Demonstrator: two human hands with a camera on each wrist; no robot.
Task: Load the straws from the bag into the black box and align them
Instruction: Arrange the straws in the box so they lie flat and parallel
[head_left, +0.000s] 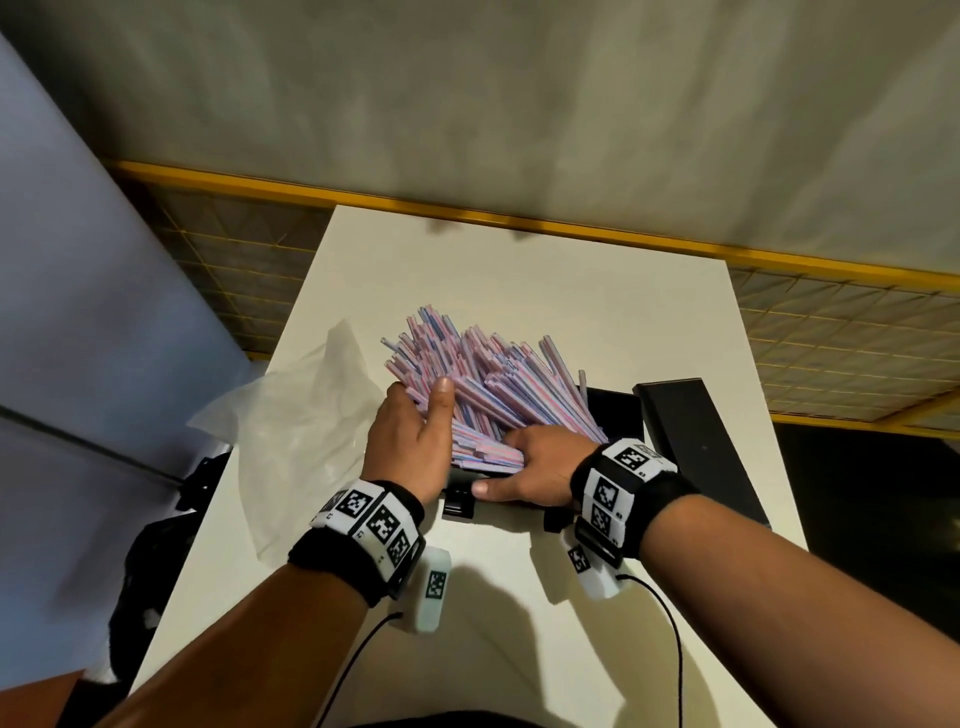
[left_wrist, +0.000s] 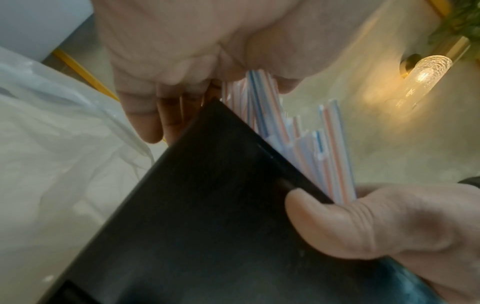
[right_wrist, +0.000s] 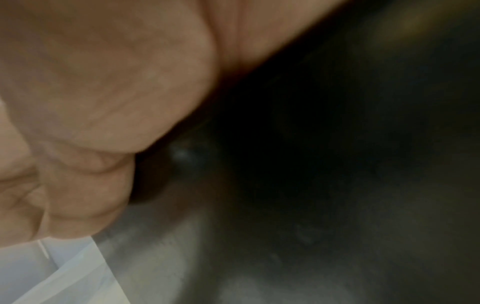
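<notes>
A thick fan of pink-and-blue striped straws (head_left: 483, 374) lies slanted in the black box (head_left: 615, 410), their far ends uneven and sticking out past it. My left hand (head_left: 421, 410) grips the bundle from the left, thumb on top. My right hand (head_left: 519, 462) holds the near ends, thumb along the box's front wall. In the left wrist view my left hand (left_wrist: 182, 82) curls round the straws (left_wrist: 262, 107) above the box wall (left_wrist: 207, 205), and the right hand (left_wrist: 337, 222) presses there. The right wrist view shows only my right hand's palm (right_wrist: 103, 92), blurred.
The crumpled clear bag (head_left: 291, 431) lies left of the box on the white table (head_left: 545, 270). A black lid (head_left: 696, 447) rests to the right, near the table's edge. A yellow-framed grid panel (head_left: 831, 332) runs behind the table.
</notes>
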